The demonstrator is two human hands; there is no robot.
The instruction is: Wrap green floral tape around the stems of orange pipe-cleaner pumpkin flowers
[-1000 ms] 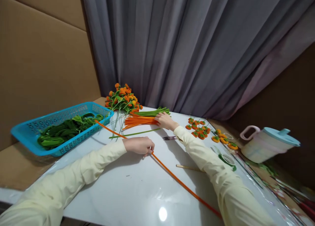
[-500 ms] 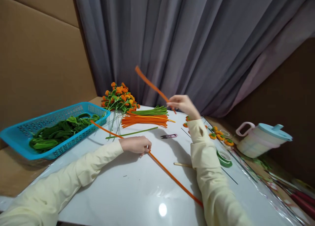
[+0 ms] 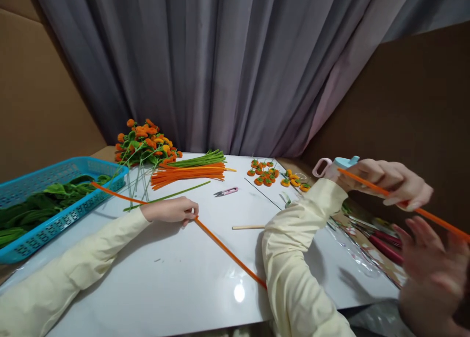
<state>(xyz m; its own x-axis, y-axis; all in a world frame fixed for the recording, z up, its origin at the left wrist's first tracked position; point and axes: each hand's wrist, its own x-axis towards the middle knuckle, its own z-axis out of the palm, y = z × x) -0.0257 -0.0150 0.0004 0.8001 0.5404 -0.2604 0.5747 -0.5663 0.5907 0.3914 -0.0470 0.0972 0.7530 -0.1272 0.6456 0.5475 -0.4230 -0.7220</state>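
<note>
Low over the white table, my left hand point(image 3: 172, 210) pinches an orange pipe cleaner point(image 3: 229, 252) that runs out on both sides of it. My right hand point(image 3: 392, 182) is raised at the right, its fingers closed on a second orange pipe cleaner point(image 3: 440, 223). Another person's hand point(image 3: 433, 268), blurred, is spread just below that stem at the right edge. Behind my left hand lie a bundle of orange pipe cleaners point(image 3: 189, 174), a green bundle point(image 3: 201, 159) and small snips point(image 3: 226, 192).
A blue basket point(image 3: 73, 200) with green leaves stands at the left. Orange flowers point(image 3: 143, 138) lie at the back left, small flower heads point(image 3: 263, 173) at the back right. A wooden stick point(image 3: 247, 227) lies mid-table, red-handled pliers point(image 3: 385, 249) at the right, beyond them a cup point(image 3: 341, 164).
My right hand has swung from the middle far to the right with its pipe cleaner. Another person's hand has come into view beside it. The view has turned right; my left hand keeps its hold.
</note>
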